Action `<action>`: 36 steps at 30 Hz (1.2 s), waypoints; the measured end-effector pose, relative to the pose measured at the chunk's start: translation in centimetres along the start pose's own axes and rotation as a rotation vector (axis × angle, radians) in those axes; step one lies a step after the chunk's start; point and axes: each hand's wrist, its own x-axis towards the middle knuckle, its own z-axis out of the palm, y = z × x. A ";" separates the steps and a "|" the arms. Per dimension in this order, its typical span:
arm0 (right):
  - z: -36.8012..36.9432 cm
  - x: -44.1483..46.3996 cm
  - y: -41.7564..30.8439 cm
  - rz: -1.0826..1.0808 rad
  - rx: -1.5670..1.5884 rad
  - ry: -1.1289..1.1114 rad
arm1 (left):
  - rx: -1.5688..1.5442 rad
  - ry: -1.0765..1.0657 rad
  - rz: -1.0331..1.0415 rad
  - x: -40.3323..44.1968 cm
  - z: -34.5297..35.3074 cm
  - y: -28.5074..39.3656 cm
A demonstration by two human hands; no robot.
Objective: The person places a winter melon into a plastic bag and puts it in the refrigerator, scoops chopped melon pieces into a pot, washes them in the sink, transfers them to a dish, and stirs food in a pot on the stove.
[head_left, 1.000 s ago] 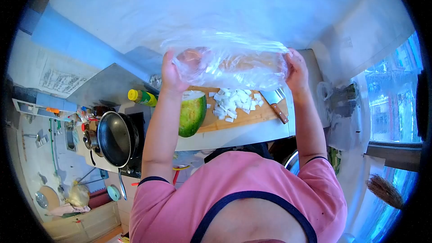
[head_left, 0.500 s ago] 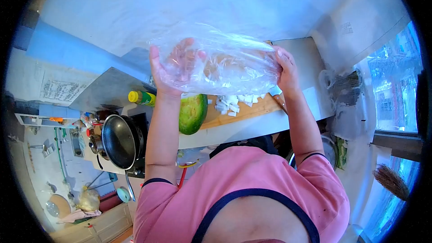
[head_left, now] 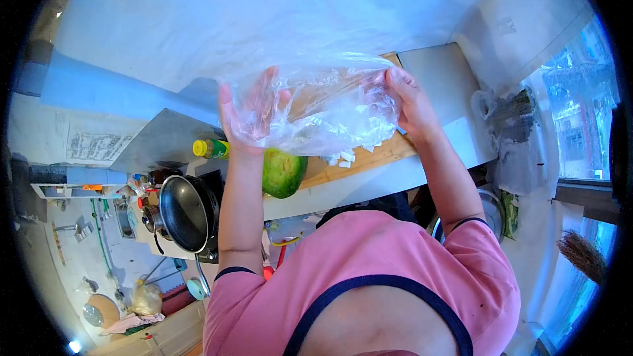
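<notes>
A clear plastic bag (head_left: 330,102) is stretched sideways between my two hands, above the counter. At its left end my left hand (head_left: 245,118) is spread, fingers apart, and part of it shows through the film; it seems to be inside the bag. My right hand (head_left: 410,100) pinches the gathered right end. Below the bag, white cut chunks (head_left: 343,158) lie on a wooden cutting board (head_left: 379,158), partly covered from view by the film. A large green melon-like piece (head_left: 283,175) rests at the board's left end, near my left forearm.
A yellow-capped bottle (head_left: 210,149) stands left of my left forearm. Further left, a black frying pan (head_left: 189,214) sits on the stove, its handle pointing toward me. The white counter edge (head_left: 316,198) runs in front of me. A window (head_left: 580,112) is at right.
The bag has come slightly lower and looks more crumpled. My right hand has shifted a little left, nearer my left hand. The bag now covers more of the white chunks.
</notes>
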 end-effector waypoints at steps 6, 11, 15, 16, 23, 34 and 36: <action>-0.8 -0.4 0.1 0.057 0.007 -0.149 | -0.103 -0.059 -0.016 -0.1 0.5 -1.0; -0.8 -0.2 1.1 0.043 -0.007 -0.072 | -0.050 -0.006 0.049 -0.8 0.2 -1.0; -1.5 -0.2 1.2 0.100 0.110 -0.199 | -0.038 0.066 0.097 -1.3 0.9 -1.3; -1.4 -0.3 1.2 0.111 0.111 -0.188 | -0.039 0.067 0.100 -1.4 1.1 -1.4; -1.1 0.2 2.9 0.191 0.174 -0.076 | 0.208 0.163 0.151 -3.3 0.7 -1.2; -1.9 1.0 13.3 0.507 0.410 0.042 | 0.286 0.795 0.400 -14.8 -6.6 2.0; -1.2 1.2 15.6 0.518 0.376 0.034 | 0.200 0.630 0.376 -17.7 -8.3 2.5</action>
